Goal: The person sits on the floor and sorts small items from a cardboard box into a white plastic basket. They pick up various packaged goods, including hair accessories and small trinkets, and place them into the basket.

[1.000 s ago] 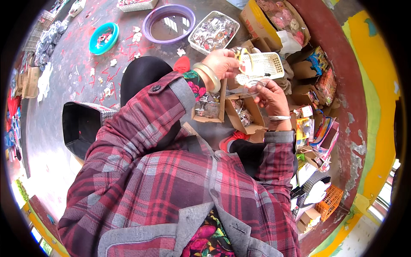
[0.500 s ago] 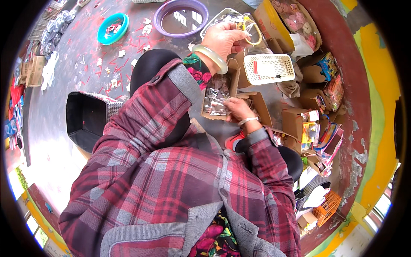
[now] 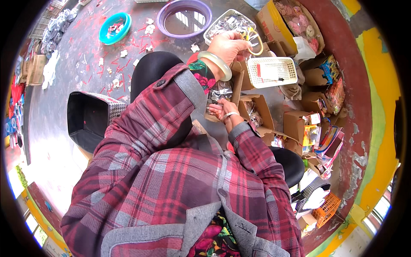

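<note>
My left hand (image 3: 231,47) is closed in a pinch on a yellow beaded loop (image 3: 260,48), which hangs to the right of its fingertips. This hand is above the near edge of a white basket (image 3: 208,32) heaped with small packaged pieces. Lower down, my right hand (image 3: 226,110) is turned partly palm up, its fingers loosely bent and apart, and nothing shows in it. It is over the near end of a cardboard box (image 3: 238,85) holding small clear plastic packets (image 3: 221,91). My left wrist partly hides that box.
Right of my hands sits a cream basket (image 3: 272,83) with a red item inside. An open carton (image 3: 263,109) and more filled boxes line the right side. A purple basin (image 3: 162,25), a teal basin (image 3: 102,36) and a black bin (image 3: 85,122) stand at the left.
My right hand has moved left and turned its palm up, uncovering the carton beside it. My left hand has shifted slightly right and nearer, still holding the loop.
</note>
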